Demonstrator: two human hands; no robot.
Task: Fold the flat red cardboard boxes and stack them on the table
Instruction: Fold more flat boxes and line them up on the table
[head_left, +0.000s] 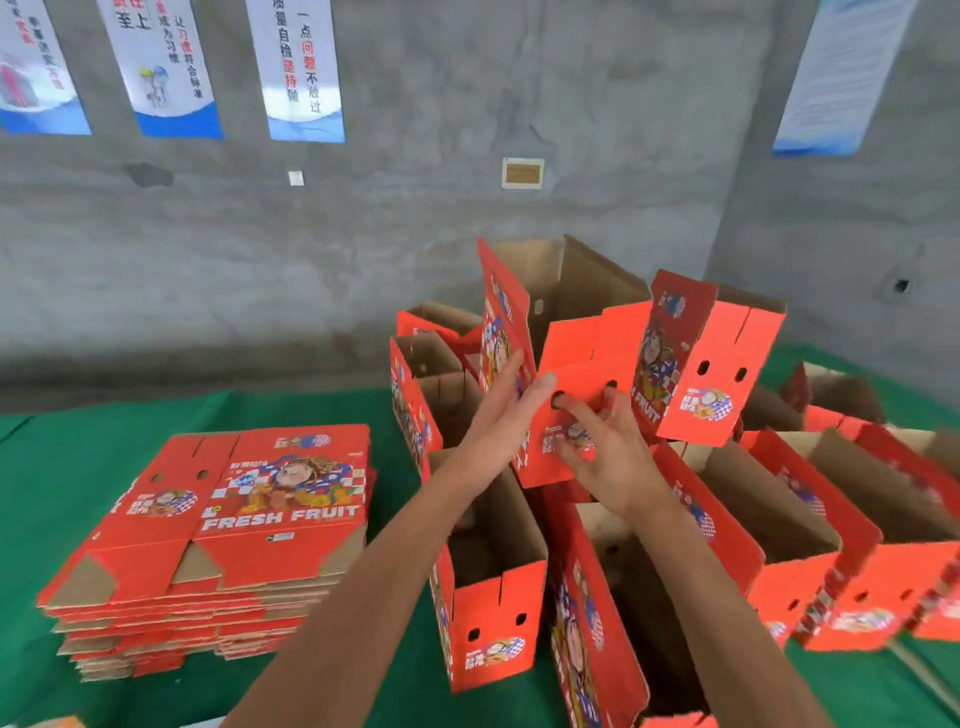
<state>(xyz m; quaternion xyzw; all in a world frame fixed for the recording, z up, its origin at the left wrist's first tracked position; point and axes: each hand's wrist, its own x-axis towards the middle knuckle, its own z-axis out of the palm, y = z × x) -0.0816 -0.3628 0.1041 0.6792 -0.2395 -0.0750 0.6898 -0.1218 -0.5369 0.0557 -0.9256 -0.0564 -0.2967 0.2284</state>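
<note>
Green bench (104, 467): flat stack (218, 525) on the left, folded boxes (727, 519) on the right. Half-folded box (597, 353) held up above them. Left hand (506, 410) flat against its side, fingers straight; right hand (608, 452) fingers curled, gripping its end panel.

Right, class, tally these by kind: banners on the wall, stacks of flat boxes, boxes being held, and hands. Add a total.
White and blue hanging wall banners: 4
Stack of flat red cardboard boxes: 1
Opened red cardboard box held up: 1
Bare hands, left hand and right hand: 2
Total: 8
</note>
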